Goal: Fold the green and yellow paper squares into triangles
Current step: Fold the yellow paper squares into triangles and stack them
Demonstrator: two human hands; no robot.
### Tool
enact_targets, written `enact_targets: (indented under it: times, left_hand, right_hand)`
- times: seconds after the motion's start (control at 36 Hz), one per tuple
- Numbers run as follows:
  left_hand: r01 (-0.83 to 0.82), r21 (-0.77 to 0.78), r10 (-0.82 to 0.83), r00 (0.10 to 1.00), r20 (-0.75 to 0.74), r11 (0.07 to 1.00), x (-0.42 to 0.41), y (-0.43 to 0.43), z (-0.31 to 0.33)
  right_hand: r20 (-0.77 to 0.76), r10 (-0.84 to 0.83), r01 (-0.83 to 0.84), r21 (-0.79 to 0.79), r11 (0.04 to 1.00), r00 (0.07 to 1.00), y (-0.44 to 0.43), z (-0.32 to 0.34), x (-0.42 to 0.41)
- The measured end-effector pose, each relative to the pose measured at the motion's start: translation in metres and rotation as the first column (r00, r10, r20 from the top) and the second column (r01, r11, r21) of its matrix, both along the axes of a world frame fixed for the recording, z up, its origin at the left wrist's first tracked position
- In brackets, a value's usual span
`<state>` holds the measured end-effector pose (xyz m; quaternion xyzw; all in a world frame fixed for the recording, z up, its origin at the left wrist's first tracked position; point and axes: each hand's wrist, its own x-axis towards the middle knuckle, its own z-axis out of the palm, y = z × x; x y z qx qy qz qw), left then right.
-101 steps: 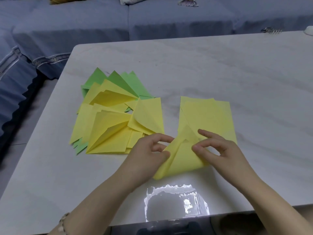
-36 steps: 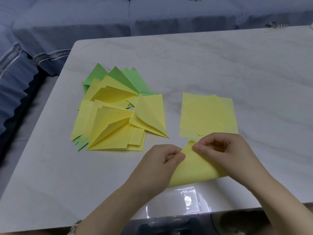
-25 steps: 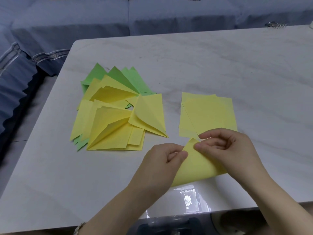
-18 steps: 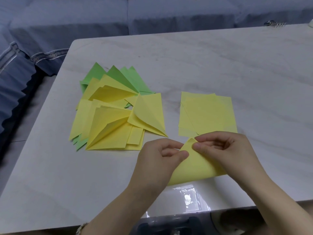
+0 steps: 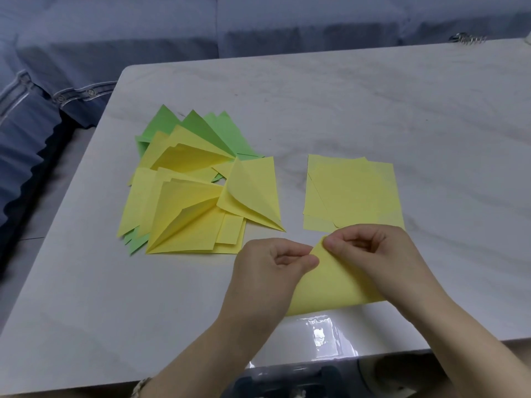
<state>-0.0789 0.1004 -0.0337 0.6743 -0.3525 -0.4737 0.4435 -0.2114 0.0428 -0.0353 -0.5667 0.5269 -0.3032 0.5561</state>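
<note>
A yellow paper sheet [image 5: 330, 285] lies folded over on the marble table [image 5: 373, 110] near its front edge, its two corners meeting at the top. My left hand [image 5: 273, 268] pinches the sheet's left edge just below that tip. My right hand [image 5: 370, 251] pinches the tip itself between thumb and forefinger. Behind my right hand lies a small stack of flat yellow squares [image 5: 353, 193]. To the left spreads a heap of folded yellow triangles [image 5: 186, 214], with folded green triangles [image 5: 201, 124] under its far side.
A blue sofa [image 5: 143, 38] runs along the far and left sides of the table. A small metal clip [image 5: 467, 39] lies at the table's far right edge. A bright light reflection [image 5: 321, 334] shows on the table's front edge.
Both hands brought the paper's corners together and drew the sheet slightly nearer. Over the last second they stay almost still, fingertips closing tighter on the tip.
</note>
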Motion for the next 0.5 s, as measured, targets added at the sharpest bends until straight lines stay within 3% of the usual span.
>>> enact_targets:
  times: [0.28,0.5]
  left_hand:
    - [0.123,0.087,-0.132,0.984,0.116,0.989,0.01,-0.007,-0.002]
    - [0.265,0.143,-0.269,0.963,0.014,0.954,0.023,-0.018,0.004]
  right_hand:
    - [-0.207,0.173,-0.211,-0.178,0.961,0.963,-0.001,-0.008,0.0]
    - [-0.238,0.23,-0.283,-0.222,0.933,0.944,-0.009,-0.003,0.004]
